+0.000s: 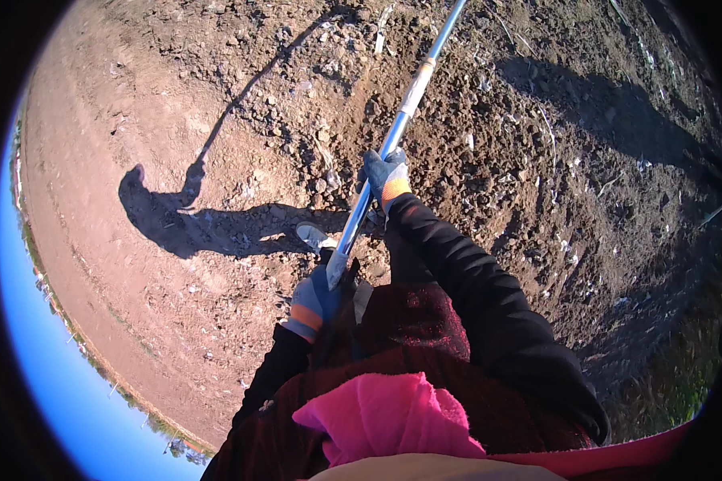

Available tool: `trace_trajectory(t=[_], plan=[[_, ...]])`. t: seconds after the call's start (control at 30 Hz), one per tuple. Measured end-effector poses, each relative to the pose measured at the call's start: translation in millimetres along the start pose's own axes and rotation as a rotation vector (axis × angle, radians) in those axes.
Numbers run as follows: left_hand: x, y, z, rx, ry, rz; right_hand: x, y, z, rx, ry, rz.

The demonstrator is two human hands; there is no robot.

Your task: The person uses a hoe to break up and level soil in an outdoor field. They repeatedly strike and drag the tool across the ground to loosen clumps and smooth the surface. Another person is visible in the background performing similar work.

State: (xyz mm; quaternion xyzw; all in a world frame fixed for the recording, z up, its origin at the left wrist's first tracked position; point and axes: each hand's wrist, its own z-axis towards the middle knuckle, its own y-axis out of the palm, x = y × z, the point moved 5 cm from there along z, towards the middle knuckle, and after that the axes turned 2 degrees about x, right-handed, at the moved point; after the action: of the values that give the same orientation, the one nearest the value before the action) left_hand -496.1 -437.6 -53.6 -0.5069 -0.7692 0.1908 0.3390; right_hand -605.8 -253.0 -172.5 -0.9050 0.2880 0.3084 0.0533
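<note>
A long shiny metal pole (354,223) runs slantwise from my waist up past the top of the view, where its far end is out of sight. Pale wrapping (417,90) covers part of its upper length, and a whitish sleeve covers the near end. My right hand (387,173), in a grey-blue glove with an orange cuff, is closed around the middle of the pole. Lower down, my left hand (314,300) wears a matching glove and grips close to the near end; its fingers are partly hidden.
Broken clods of brown soil (457,162) spread ahead and to the right, with pale scraps among them. Smoother bare ground (84,198) stretches left. My light shoe (316,235) stands beneath the pole. Grass (668,385) grows at the lower right. Dark shadows cross the soil.
</note>
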Motion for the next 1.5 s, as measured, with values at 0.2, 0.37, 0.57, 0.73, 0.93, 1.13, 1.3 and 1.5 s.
trace_trajectory(t=[0.2,0.37,0.57,0.73,0.93,1.13,1.3,1.5], plan=[[-37.7,2.9,47.4,-0.063,-0.094,-0.214,1.0,39.3,34.7,0.082,0.042,-0.037],[-145.1,10.8,-63.9,-0.212,-0.385,-0.035,166.0,72.0,-40.8,0.004,0.239,-0.629],[-217.7,-32.8,-144.8,-0.347,-0.36,0.191,217.2,101.0,-137.4,-0.261,0.585,0.448],[-234.9,-53.3,-149.9,-0.335,-0.157,0.186,233.4,81.5,-146.0,-0.042,0.291,-0.111],[-148.4,-46.1,-54.1,-0.144,0.089,0.138,123.2,63.2,-79.8,-0.064,0.157,0.121],[-142.2,-30.0,6.2,-0.076,0.043,0.033,91.6,93.4,-20.5,0.046,0.109,-0.005],[-194.2,-64.1,-65.9,-0.253,-0.231,0.303,295.1,141.5,-21.4,-0.005,0.369,-0.285],[-279.1,-67.4,-155.8,-0.417,-0.273,0.181,250.6,153.2,-157.2,-0.311,0.205,0.049]])
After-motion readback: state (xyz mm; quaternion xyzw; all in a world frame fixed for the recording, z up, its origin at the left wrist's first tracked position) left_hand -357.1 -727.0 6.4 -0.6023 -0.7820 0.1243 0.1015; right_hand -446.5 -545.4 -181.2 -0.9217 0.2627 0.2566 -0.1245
